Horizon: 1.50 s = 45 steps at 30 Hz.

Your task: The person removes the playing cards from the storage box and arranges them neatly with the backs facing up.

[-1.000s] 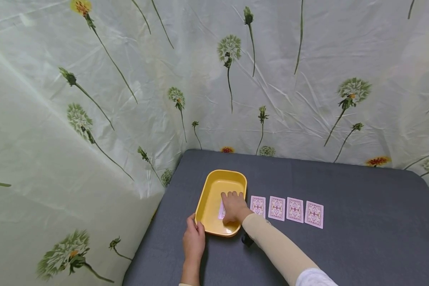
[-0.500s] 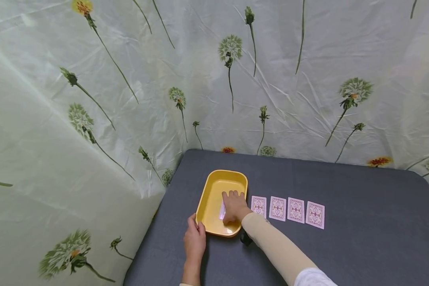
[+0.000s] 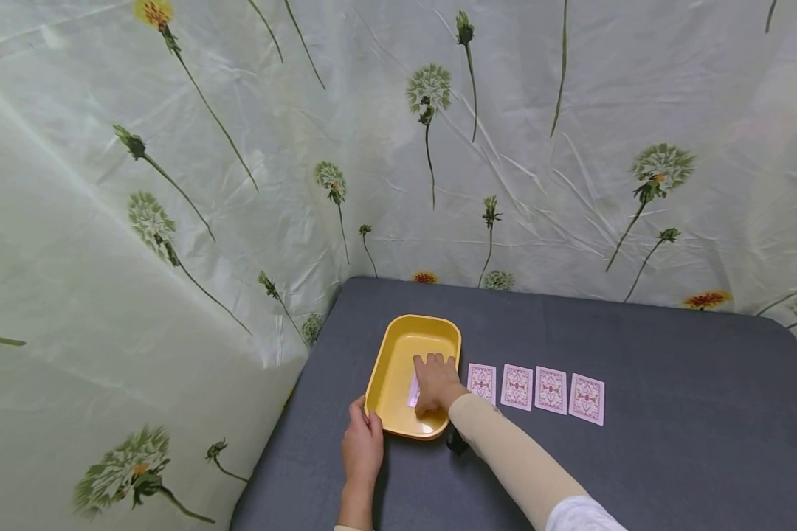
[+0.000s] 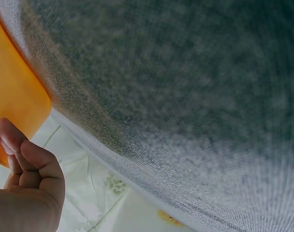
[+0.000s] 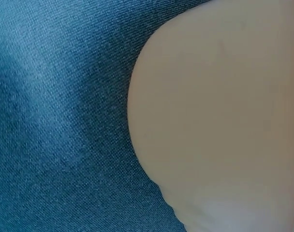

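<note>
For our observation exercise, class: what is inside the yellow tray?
In the tray: part of a pink card and the right hand, which hides the rest of the card and anything beneath it.

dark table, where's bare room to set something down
Bare: right of the four-card row, and behind it up to the floral cloth. Crowded: the yellow tray, left hand at its near left corner, right hand over it.

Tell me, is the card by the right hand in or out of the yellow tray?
In: the card shows inside the rim of the yellow tray, partly covered by the right hand.
</note>
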Available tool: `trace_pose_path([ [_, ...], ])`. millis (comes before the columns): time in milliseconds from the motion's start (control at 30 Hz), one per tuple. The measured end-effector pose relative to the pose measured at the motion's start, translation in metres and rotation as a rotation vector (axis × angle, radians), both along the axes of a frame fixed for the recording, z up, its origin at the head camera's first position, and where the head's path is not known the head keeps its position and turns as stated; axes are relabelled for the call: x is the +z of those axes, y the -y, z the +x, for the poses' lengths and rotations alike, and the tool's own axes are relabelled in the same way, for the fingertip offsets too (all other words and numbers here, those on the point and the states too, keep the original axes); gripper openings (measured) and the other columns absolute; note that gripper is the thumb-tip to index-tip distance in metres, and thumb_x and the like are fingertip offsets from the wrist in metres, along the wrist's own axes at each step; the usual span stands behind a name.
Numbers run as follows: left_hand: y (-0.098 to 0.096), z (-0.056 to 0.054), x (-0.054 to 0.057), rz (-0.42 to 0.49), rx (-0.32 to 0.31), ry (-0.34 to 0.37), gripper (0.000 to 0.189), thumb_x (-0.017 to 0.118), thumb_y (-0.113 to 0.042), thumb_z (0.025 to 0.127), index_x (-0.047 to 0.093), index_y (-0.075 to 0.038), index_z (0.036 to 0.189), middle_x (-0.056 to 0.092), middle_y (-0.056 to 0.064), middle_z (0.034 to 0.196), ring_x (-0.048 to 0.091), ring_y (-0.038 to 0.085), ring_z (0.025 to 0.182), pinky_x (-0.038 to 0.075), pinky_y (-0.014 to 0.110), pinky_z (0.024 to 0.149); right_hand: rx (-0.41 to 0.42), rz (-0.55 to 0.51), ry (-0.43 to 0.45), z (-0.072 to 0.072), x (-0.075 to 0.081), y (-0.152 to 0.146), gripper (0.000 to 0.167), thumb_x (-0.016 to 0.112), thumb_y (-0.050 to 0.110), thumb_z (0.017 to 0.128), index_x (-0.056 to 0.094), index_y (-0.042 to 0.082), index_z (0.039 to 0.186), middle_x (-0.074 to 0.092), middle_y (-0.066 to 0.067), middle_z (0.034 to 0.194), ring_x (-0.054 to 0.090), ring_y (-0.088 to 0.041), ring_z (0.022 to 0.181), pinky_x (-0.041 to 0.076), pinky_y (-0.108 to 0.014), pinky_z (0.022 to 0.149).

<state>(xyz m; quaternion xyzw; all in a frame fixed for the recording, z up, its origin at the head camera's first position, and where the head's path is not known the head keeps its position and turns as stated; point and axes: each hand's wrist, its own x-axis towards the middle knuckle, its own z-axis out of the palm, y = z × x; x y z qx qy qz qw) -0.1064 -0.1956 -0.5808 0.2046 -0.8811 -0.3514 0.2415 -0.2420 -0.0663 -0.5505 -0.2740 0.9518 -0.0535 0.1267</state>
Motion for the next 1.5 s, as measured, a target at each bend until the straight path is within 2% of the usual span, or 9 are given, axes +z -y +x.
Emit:
trace_pose_path([
  [200,-0.001,0.000,0.001,0.007,-0.005,-0.005,0.028,0.058,-0.005,0.092,0.055,0.001,0.119,0.045,0.001,0.061,0.043,0.020,0.053,0.036,0.041,0.051,0.006,0.000,-0.013,-0.001,-0.003,-0.001,0.101,0.088,0.046,0.054,0.044,0.009,0.138,0.053,-0.016,0.119,0.047,-0.032,0.111,0.033,-0.052,0.096],
  [433,-0.001,0.000,0.002,0.009,-0.003,0.007,0.028,0.058,-0.005,0.092,0.054,0.001,0.119,0.044,0.001,0.062,0.042,0.020,0.054,0.035,0.040,0.051,0.013,-0.078,0.020,-0.001,-0.002,-0.002,0.106,0.089,0.047,0.056,0.041,0.010,0.143,0.051,-0.016,0.125,0.050,-0.031,0.109,0.036,-0.050,0.096],
  [767,-0.001,0.000,0.000,0.016,-0.005,0.023,0.028,0.058,-0.005,0.093,0.054,0.001,0.120,0.050,0.003,0.063,0.045,0.020,0.055,0.038,0.041,0.052,0.033,-0.180,0.037,-0.001,0.000,-0.007,0.090,0.084,0.043,0.062,0.047,0.012,0.138,0.056,-0.013,0.127,0.049,-0.031,0.116,0.032,-0.054,0.101],
  [967,0.000,0.000,-0.001,0.009,-0.002,0.008,0.029,0.059,-0.006,0.092,0.054,0.001,0.119,0.047,0.003,0.062,0.045,0.022,0.054,0.037,0.042,0.051,0.064,-0.185,0.017,-0.001,0.001,-0.009,0.087,0.081,0.047,0.064,0.048,0.014,0.137,0.061,-0.007,0.124,0.050,-0.027,0.111,0.032,-0.050,0.096],
  [1100,0.000,-0.001,-0.002,0.006,0.002,0.001,0.029,0.059,-0.006,0.091,0.054,0.001,0.119,0.047,0.003,0.061,0.045,0.023,0.053,0.037,0.043,0.051,0.076,-0.160,0.012,-0.001,0.008,-0.011,0.089,0.080,0.048,0.064,0.046,0.015,0.140,0.062,-0.005,0.124,0.050,-0.027,0.111,0.031,-0.048,0.095],
  [1300,0.000,-0.001,-0.002,0.000,0.005,-0.003,0.028,0.059,-0.006,0.092,0.054,0.000,0.118,0.047,0.004,0.060,0.045,0.024,0.053,0.036,0.044,0.051,0.121,-0.175,-0.025,-0.003,0.025,-0.016,0.089,0.079,0.049,0.065,0.046,0.014,0.139,0.064,-0.007,0.122,0.052,-0.029,0.109,0.031,-0.049,0.093],
  [1400,0.000,-0.001,-0.001,-0.002,0.007,-0.008,0.028,0.059,-0.005,0.091,0.054,0.000,0.118,0.045,0.003,0.059,0.044,0.024,0.052,0.036,0.044,0.050,0.144,-0.179,-0.060,-0.005,0.031,-0.022,0.084,0.079,0.050,0.066,0.050,0.013,0.135,0.064,-0.007,0.120,0.053,-0.029,0.108,0.034,-0.050,0.092],
  [1500,-0.001,-0.001,0.000,0.001,0.009,0.000,0.028,0.058,-0.006,0.091,0.054,0.001,0.119,0.043,0.002,0.059,0.043,0.023,0.051,0.035,0.043,0.049,0.156,-0.184,-0.081,-0.006,0.035,-0.028,0.071,0.079,0.050,0.066,0.058,0.014,0.124,0.065,-0.005,0.114,0.053,-0.029,0.108,0.036,-0.049,0.090],
])
